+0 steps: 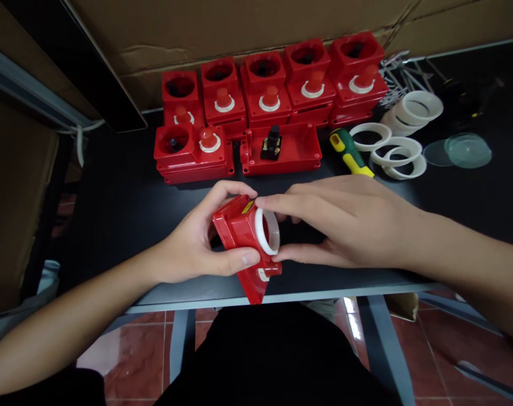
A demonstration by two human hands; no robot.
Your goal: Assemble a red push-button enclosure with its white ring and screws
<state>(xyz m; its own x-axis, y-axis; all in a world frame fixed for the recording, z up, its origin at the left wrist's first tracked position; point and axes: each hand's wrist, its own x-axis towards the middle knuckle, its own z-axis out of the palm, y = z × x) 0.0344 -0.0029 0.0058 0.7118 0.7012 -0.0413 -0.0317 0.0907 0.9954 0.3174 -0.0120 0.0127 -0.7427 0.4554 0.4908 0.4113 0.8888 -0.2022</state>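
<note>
A red plastic box cover (236, 228), tilted on its side above the table's front edge, is gripped by my left hand (205, 239), thumb in front and fingers behind. The cover has a yellow label, a round opening and a small red cap with a white collar. At the round opening sits a white ring (263, 231); whether it is fully seated I cannot tell. The index finger and thumb of my right hand (345, 220) press on the ring's upper and lower edges. The other right fingers are partly hidden behind.
Several assembled red boxes (270, 90) line the back. Before them lies an open red base (296, 149) holding a black switch (273, 141). To the right are a green-yellow screwdriver (350, 152), loose white rings (397, 151), clear discs (468, 151) and metal screws (404, 73).
</note>
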